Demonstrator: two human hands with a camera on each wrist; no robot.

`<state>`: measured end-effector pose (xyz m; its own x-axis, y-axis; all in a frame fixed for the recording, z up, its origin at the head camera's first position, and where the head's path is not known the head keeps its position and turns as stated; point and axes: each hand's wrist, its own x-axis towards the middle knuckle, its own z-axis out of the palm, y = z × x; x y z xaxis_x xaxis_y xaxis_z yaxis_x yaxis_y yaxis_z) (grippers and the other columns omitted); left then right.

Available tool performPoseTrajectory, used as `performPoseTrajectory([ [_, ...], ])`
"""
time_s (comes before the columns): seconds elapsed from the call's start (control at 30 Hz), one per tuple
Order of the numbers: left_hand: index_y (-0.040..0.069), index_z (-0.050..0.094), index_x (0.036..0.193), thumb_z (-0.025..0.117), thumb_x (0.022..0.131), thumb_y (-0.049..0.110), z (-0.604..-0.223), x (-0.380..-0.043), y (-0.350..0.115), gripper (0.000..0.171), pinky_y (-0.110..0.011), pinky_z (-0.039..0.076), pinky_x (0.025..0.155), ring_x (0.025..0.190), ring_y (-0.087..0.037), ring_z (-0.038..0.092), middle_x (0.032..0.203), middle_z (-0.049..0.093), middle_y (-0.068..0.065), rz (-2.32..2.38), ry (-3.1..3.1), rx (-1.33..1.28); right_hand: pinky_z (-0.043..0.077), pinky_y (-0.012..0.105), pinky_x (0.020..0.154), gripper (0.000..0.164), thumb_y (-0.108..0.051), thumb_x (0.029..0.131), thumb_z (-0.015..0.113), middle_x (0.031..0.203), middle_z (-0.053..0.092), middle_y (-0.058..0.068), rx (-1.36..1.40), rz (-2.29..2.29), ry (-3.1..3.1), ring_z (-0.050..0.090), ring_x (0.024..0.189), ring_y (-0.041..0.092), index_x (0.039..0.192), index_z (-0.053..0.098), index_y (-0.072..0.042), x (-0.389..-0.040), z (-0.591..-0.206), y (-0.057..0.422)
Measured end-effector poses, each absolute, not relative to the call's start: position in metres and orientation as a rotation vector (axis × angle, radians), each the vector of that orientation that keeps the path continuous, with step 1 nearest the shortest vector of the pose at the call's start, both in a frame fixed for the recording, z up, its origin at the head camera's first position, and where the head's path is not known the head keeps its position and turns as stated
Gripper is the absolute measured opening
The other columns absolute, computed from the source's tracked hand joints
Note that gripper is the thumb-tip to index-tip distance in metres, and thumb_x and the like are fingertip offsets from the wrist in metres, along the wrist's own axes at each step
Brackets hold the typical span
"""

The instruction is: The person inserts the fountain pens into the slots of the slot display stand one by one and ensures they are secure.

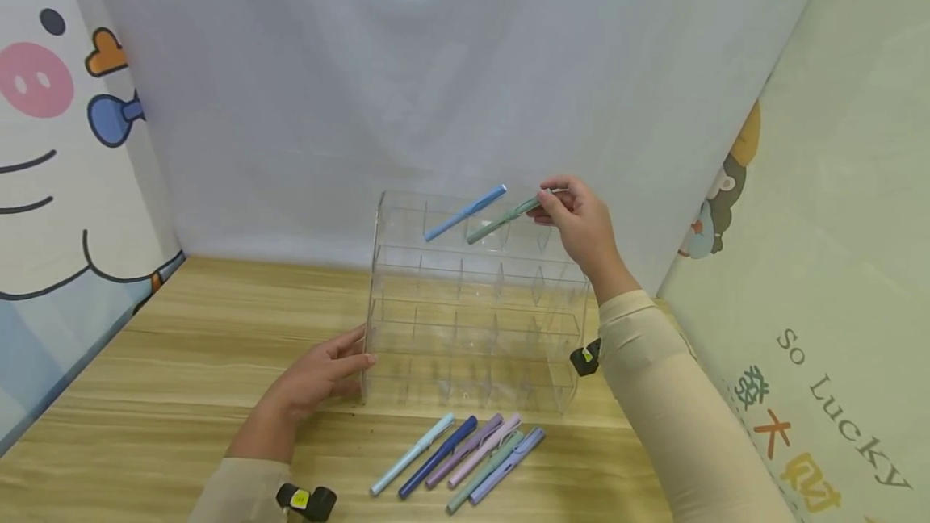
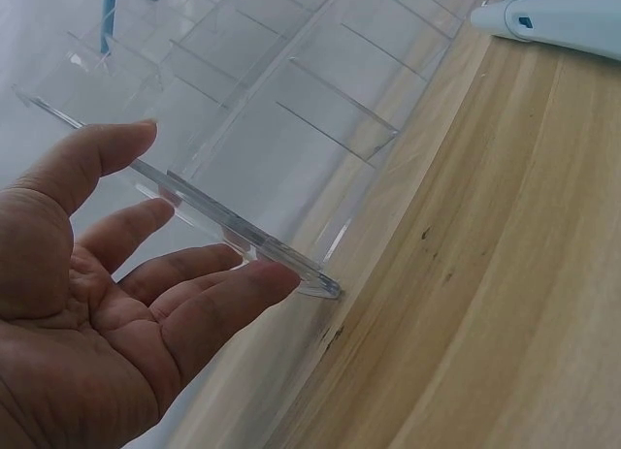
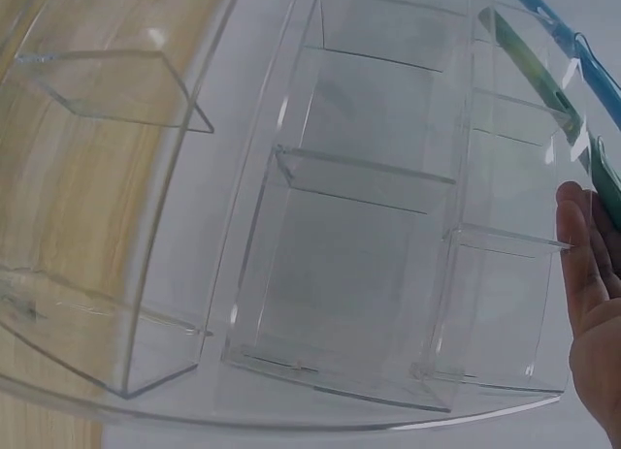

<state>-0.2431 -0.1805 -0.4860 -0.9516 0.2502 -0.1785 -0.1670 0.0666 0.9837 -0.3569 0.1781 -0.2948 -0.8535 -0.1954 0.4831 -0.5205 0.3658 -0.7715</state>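
Observation:
A clear acrylic rack (image 1: 475,337) with several tiers of small compartments stands on the table. My right hand (image 1: 581,220) pinches a green pen (image 1: 501,222) near its upper end, tilted over the top tier. In the right wrist view, part of the green pen (image 3: 529,66) shows through the clear panels. Beside it, a blue pen (image 1: 465,214) leans at a slant in the top tier. At the rack's left side, my left hand (image 1: 323,374) has its fingers against the outer panel. In the left wrist view, its thumb lies at the panel's edge.
Several pens lie side by side in front of the rack, among them a light blue pen (image 1: 412,455), a dark blue pen (image 1: 438,457) and another green pen (image 1: 483,474). The wooden table (image 1: 203,345) meets a white curtain (image 1: 291,103) behind and a printed cloth (image 1: 821,224) at right.

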Motion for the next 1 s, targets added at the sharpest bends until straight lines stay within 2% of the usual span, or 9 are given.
performPoseTrajectory([
  [0.3,0.018,0.032,0.155,0.072,0.089,0.034,-0.487,-0.243,-0.180,0.078,-0.045,0.051,0.098,0.133,-0.035,0.046,0.157,0.033,-0.018,1.964,2.059,0.089,0.057,0.030,0.086,0.032,-0.029,0.099,0.058,0.105,0.070,0.017,0.677,1.463,-2.321,0.070,0.096,0.024,0.122,0.060,-0.006,-0.355,-0.294,0.178],
  [0.63,0.018,0.032,0.155,0.072,0.089,0.034,-0.486,-0.242,-0.180,0.079,-0.047,0.050,0.099,0.135,-0.037,0.043,0.158,0.030,-0.017,1.970,2.055,0.085,0.055,0.027,0.090,0.038,-0.028,0.103,0.050,0.110,0.068,0.019,0.655,1.422,-2.297,0.067,0.104,0.033,0.134,0.057,-0.006,-0.358,-0.297,0.179],
  [0.87,0.019,0.033,0.154,0.070,0.091,0.030,-0.487,-0.242,-0.179,0.074,-0.047,0.051,0.098,0.133,-0.037,0.046,0.157,0.032,-0.018,1.972,2.063,0.074,0.055,0.035,0.091,0.035,-0.017,0.106,0.044,0.113,0.065,0.028,0.667,1.452,-2.254,0.065,0.103,0.039,0.133,0.052,0.004,-0.338,-0.283,0.168],
  [1.0,0.018,0.032,0.155,0.069,0.092,0.029,-0.487,-0.242,-0.179,0.074,-0.046,0.052,0.097,0.133,-0.037,0.046,0.157,0.032,-0.020,1.971,2.064,0.090,0.055,0.036,0.092,0.035,-0.016,0.106,0.043,0.117,0.064,0.029,0.688,1.472,-2.234,0.066,0.103,0.034,0.132,0.051,0.006,-0.334,-0.280,0.168],
])
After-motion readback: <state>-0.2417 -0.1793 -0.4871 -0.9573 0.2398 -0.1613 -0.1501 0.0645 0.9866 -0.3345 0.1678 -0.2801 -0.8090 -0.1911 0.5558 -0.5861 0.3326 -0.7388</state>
